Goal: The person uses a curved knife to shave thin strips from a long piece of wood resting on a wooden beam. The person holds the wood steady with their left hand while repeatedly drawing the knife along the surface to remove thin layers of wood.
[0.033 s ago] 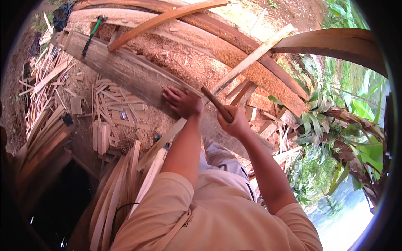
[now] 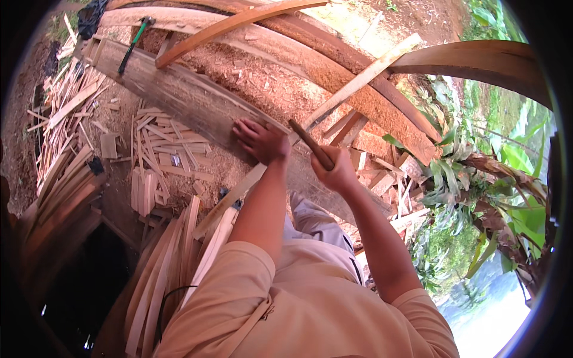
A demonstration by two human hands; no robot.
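We judge the step in hand to be steadying and working wood: our left hand [image 2: 261, 142], at eleven o'clock from the middle, lies palm down on the surface [image 2: 182, 98], its fingers slightly parted, while our right hand [image 2: 334, 169], near three o'clock, is closed around a brown stick [image 2: 311, 145]. The next move seems to call for a firm left palm, kept out of the stick's path, and a secure right grip

The stick sits just beside the left hand, its free end toward half past ten; it looks slim, straight, dark and smooth, though we cannot tell what its covered end is like. The surface is a long, weathered grey-brown plank running from ten toward four o'clock, with a green-handled hammer [image 2: 132, 48] on its far end. A pale strip [image 2: 361, 82] slants away toward one o'clock; another pale length [image 2: 231, 201] shows at eight, and whether they are one piece we cannot tell
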